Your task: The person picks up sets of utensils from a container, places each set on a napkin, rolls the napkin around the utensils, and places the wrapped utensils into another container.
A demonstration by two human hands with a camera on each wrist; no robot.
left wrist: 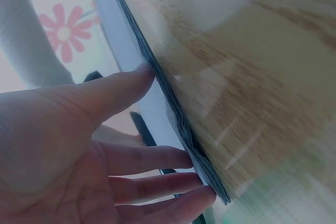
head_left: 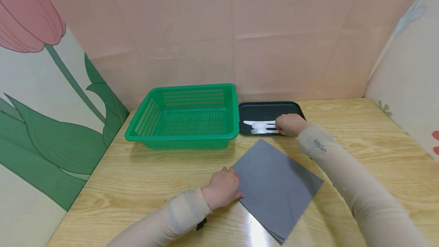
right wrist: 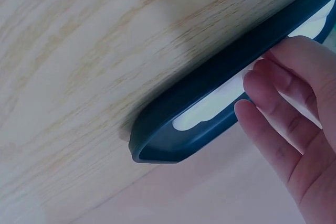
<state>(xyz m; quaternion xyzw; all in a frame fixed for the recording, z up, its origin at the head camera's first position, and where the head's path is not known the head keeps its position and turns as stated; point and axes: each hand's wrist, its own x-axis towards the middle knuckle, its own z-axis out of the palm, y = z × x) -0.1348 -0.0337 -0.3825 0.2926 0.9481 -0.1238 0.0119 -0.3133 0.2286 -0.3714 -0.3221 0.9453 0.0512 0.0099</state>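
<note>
Cutlery [head_left: 261, 126] of white, smooth plastic lies in a shallow, black rectangular tray [head_left: 269, 110] with rounded corners: one knife [head_left: 253, 122], one spoon [head_left: 258, 125], one fork [head_left: 255, 131]. Working ends point to the tray's left; handles run to its right, beneath the right hand.

Right hand [head_left: 291, 125]: over the right part of the tray, fingers bent at the handles. Right wrist view gives a pale handle passing behind the fingers, just inside the tray's rim. Grip: pinching the handles or merely touching them, cannot tell.

Left hand [head_left: 223, 186]: nearer the person than the tray, left of it, at one edge of a flat, square stack of grey sheets [head_left: 274, 186]. Left wrist view: thumb and fingertips touch that edge, where thin layers show. Grip: relaxed, fingers nearly straight, nothing clasped.

Stack placed on the light wood-grain surface [head_left: 161, 170], on the tray's near side, turned diagonally, one corner toward the tray. Green rectangular plastic basket [head_left: 185, 138] with slotted walls: just beside the tray, on its left. Creased pink sheet [head_left: 192, 29] hangs behind the tray.
</note>
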